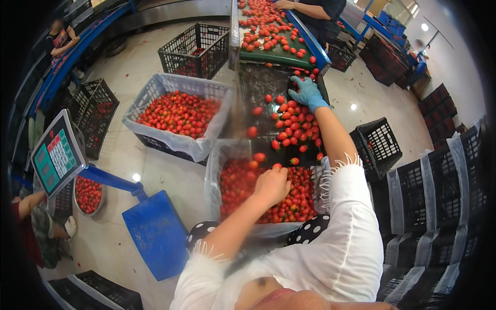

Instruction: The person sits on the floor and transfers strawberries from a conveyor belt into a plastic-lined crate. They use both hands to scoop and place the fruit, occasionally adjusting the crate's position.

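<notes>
My right hand (306, 92), in a light blue glove, reaches over the dark chute (257, 81) with its fingers spread among small red tomatoes at the chute's right side. More cherry tomatoes (296, 124) lie below its wrist on the chute. My bare left hand (272, 185) is above the lined crate (213, 186) full of tomatoes, its fingers curled near a tomato (277, 166); whether it grips that one cannot be told. Beyond the chute, a green conveyor belt (271, 59) carries many tomatoes.
Left of the chute stands another lined crate (174, 145) of tomatoes. A scale with a blue platform (157, 234) is at the left. Stacked lined black crates (416, 193) stand at the right. A co-worker's arm (310, 9) reaches over the belt; other people are farther off.
</notes>
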Motion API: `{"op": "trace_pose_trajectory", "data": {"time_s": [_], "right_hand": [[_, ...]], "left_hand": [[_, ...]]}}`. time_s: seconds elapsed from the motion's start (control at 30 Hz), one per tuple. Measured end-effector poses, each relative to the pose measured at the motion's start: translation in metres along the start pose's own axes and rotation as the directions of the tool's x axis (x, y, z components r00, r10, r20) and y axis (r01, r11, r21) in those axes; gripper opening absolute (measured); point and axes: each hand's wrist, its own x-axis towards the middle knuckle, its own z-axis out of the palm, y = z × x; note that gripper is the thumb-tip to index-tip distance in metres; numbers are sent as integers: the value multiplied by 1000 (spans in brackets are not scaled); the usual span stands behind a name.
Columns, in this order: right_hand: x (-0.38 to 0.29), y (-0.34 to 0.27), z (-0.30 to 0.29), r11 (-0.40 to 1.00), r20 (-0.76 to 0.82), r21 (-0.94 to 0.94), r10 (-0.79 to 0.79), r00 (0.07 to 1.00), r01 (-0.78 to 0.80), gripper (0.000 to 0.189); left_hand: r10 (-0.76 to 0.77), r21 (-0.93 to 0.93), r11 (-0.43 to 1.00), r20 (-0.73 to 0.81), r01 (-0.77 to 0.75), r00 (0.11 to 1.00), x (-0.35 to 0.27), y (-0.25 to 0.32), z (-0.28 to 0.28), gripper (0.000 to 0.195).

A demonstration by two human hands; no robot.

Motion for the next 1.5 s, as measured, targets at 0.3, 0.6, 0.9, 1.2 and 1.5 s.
{"op": "trace_pose_trajectory", "data": {"time_s": [0.3,0.6,0.9,1.2,1.5], "right_hand": [[-137,-11,-14,948,177,217,-272,946,232,56],[-194,-73,-12,748,9,404,-579,816,526,36],[-129,-108,30,875,-296,57,-445,845,480,41],[-187,1,50,955,-296,140,-211,931,261,40],[-299,-2,32,823,-33,462,-356,934,330,37]], "left_hand": [[-78,153,987,250,40,965,-4,0,-11,31],[-99,216,976,403,10,910,-13,9,-17,30],[-116,264,964,352,20,929,-29,6,-22,31],[-153,138,982,182,129,971,-22,-19,-44,44],[-467,-716,449,321,534,824,-6,-21,-23,45]]}}
